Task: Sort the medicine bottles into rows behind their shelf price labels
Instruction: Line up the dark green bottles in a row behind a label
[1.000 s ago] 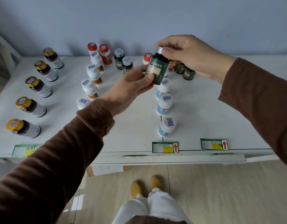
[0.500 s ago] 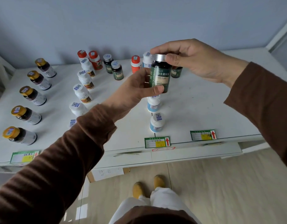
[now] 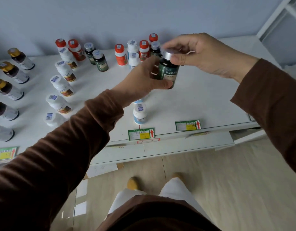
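- Two price labels (image 3: 141,134) (image 3: 188,125) sit on the shelf (image 3: 210,100) front edge; a third (image 3: 4,153) sits far left.
- A white bottle (image 3: 139,114) stands just behind the middle label.
- The left hand (image 3: 140,82) grips the green bottle (image 3: 169,73) by its body, held upright above the shelf.
- The right hand (image 3: 202,55) pinches its silver cap (image 3: 168,55) from above.
- Gold-capped bottles (image 3: 8,89) run in a row at left, white ones (image 3: 61,85) beside them.
- Red-capped bottles (image 3: 121,55) cluster at the back.
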Motion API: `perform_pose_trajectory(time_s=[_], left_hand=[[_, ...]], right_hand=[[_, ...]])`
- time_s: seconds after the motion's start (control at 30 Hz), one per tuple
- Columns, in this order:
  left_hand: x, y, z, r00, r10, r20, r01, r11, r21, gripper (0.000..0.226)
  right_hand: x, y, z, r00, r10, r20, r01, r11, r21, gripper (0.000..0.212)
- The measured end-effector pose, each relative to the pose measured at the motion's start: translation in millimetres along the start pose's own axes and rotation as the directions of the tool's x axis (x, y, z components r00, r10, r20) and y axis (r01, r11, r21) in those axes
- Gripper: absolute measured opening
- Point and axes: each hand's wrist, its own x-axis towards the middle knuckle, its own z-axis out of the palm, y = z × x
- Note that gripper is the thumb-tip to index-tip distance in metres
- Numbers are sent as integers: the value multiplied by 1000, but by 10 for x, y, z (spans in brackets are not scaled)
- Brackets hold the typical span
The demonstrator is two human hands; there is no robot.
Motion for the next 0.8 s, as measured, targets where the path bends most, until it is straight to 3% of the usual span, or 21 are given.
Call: perform_pose_trajectory(time_s=[0.37,0.8], left_hand=[[408,-534,1182,993,-79,-83,99,955,281,48],[338,-856,1425,979,-153,-136,189,930,316,44]], right_hand=[[-286,1264,-107,980,39,197,2,980,-201,38],[-304,1654,194,950,-38,308,124,957,-263,38]])
